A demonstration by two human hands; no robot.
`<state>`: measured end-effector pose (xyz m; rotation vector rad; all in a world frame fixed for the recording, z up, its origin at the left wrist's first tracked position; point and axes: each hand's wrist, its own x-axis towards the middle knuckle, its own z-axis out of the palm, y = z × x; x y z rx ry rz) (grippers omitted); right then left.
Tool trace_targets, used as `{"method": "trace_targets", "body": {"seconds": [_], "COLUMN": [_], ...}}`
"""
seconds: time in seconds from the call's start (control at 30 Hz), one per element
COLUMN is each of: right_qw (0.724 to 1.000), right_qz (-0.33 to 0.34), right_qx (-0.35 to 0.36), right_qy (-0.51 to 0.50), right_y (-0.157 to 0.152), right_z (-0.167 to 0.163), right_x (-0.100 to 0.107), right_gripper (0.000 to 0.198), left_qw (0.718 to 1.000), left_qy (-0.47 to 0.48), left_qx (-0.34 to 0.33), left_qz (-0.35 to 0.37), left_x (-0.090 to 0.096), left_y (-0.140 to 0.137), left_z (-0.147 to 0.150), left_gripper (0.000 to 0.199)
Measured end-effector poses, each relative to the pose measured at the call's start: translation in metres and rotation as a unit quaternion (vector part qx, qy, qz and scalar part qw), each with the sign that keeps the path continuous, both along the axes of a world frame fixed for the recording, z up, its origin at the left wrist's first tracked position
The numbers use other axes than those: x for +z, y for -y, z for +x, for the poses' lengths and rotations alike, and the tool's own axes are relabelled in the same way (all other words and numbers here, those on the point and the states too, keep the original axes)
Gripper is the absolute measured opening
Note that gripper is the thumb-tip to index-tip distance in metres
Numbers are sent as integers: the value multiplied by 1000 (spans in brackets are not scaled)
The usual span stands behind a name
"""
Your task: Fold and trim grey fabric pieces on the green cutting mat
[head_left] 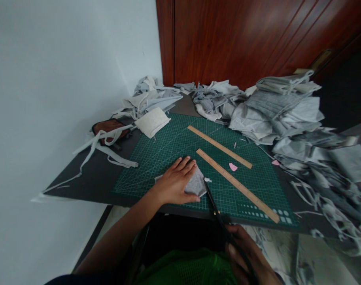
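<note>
the fingers of the left hand [176, 184] lie flat and close together, the thumb stretched out to the right along the near edge, pressing down on a small grey fabric piece [195, 184]. the fingertips point away from the body toward the far right, and the forearm runs back diagonally to the lower left, bare to the elbow. the fabric piece sits near the front edge of the green cutting mat [168, 146], partly under the palm, with its right corner showing.

the right hand [245, 257] is low in the view, off the front of the table, its fingers curled around the dark handles of a pair of scissors [217, 211]; the grip is closed on them, though the handles are too dark to tell which fingers pass through. the blades slant up and to the left, the tip meeting the right edge of the grey piece. whether the blades are parted cannot be told.

two wooden rulers [236, 184] lie slanted on the mat to the right, roughly parallel, with a pink scrap [233, 167] between them. heaps of grey and white cloth [275, 111] crowd the far and right sides of the dark table [94, 178].
</note>
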<state>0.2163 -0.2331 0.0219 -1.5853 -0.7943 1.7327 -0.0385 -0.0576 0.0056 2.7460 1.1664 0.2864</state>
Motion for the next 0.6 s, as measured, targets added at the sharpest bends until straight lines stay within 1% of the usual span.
{"method": "trace_targets", "body": {"seconds": [0.13,0.3,0.4,0.5,0.6], "right_qw": [1000,999,999,999,999], "right_qz": [-5,26,40,39,35], "right_qx": [21,33,33,34,18], "right_qy": [-15,-11,-4,-4,-3], "right_y": [-9,-16,-17,-15,-12], "right_z": [-7,-13,-15,-15,-17], "right_x": [-6,-6,-5,-7,-10], "right_gripper": [68,65,66,64,62], "left_qw": [1000,1000,1000,1000,1000], "left_qy": [-5,-8,-10,-13,-11], "left_qx": [-1,-1,0,0,-1], "left_qz": [-5,-8,-9,-13,-14], "left_x": [1,1,2,3,3], "left_y": [0,0,0,-1,0], "left_z": [0,0,1,1,1], "left_gripper": [110,109,109,110,110]}}
